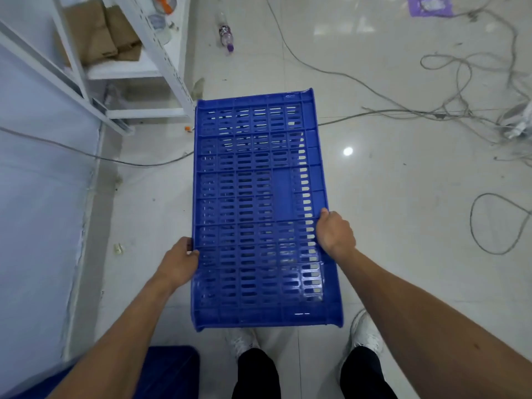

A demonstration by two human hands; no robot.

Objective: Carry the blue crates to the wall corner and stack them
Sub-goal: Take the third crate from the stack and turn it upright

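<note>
- Blue moulded plastic, in the head view: the crate [259, 197] looks like one rigid piece. Its broad face is cut through with rows of slots and crossed by raised ribs. There is a plain unslotted patch right of centre and a glossy solid band at the near and far ends.
- Where it is: held off the floor [403, 226] in front of the person, long axis pointing away, slotted face turned up toward the camera. Its near end is above the white shoes [365, 332].
- Left grip [180, 262]: closed on the left long edge, thumb on the upper face, fingers out of sight beneath.
- Right grip [335, 233]: closed over the right long edge, a little farther forward than the left, knuckles up.
- Handling, as a judgement: with so much open slotting it is probably light for its bulk, and the ribs should keep it stiff. It does not look fragile.
- Where to hold, as a judgement: the shiny plastic may be slick, so the rim edges, where fingers can hook, are the sound place. One grip on each long side should keep it level.
- Risk: loose cables [460, 116] and a bottle [226, 36] lie on the floor ahead, and the crate hides the ground under it.
- Nearby: a white rack [138, 70] at upper left. A second blue shape [172, 367] sits low on the left; I cannot tell whether it is another crate.
</note>
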